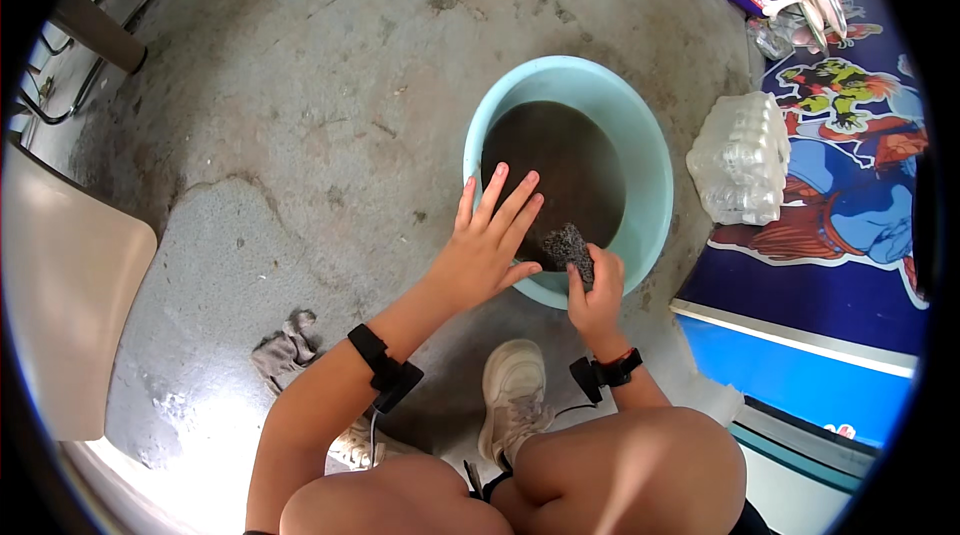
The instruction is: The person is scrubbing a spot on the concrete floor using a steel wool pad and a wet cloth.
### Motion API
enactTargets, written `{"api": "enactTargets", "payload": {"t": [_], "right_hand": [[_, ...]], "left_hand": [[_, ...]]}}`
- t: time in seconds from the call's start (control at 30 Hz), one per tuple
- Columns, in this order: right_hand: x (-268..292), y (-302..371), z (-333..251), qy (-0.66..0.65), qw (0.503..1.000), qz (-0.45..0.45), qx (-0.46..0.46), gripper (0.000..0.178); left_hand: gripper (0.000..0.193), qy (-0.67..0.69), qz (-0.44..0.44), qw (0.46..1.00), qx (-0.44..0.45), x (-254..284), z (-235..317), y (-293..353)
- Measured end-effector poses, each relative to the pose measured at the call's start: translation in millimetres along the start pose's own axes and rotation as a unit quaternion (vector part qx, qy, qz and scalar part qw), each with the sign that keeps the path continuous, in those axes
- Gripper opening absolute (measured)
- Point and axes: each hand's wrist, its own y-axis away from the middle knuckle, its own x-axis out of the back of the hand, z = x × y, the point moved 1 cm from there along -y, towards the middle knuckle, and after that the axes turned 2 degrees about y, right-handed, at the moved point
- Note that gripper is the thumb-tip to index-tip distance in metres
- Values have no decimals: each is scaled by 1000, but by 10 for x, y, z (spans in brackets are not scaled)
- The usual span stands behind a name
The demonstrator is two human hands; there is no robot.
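Note:
A light blue plastic bucket (648, 150) stands on the floor in front of me, part filled with murky brown water (560, 160). My left hand (492, 235) reaches over the bucket's near left rim, palm down, fingers spread, with nothing in it. At the near right rim, my right hand (597, 293) pinches a dark grey scouring pad (568, 247) between thumb and fingers. The pad is over the inner near side of the bucket; whether it touches the water I cannot tell. Both wrists carry black straps with small boxes.
A crumpled grey rag (285, 350) lies on the concrete floor at the left. A beige chair seat (75, 305) is at the far left, metal-legged furniture (100, 30) behind it. On the right are a clear plastic egg tray (740, 160) and a cartoon-printed cabinet (850, 195).

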Motion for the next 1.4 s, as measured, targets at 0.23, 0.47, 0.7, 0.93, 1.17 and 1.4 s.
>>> {"api": "enactTargets", "payload": {"t": [0.23,0.47,0.7,0.93,1.17,1.4], "right_hand": [[162,-102,68,-98,986,27,-132,40],[251,-311,72,-141,968,-117,-170,32],[276,-384,72,-129,959,-154,-199,31],[248,-333,92,-140,952,-179,-204,27],[260,-261,160,-137,956,-172,-195,28],[328,-333,4,-127,952,-221,-172,26]], "left_hand": [[75,65,31,997,26,73,47,47],[51,121,118,984,52,161,35,180],[39,108,132,985,40,197,99,232],[38,118,123,985,34,176,117,304],[35,117,125,984,36,177,116,398],[36,112,129,984,40,245,118,450]]}}
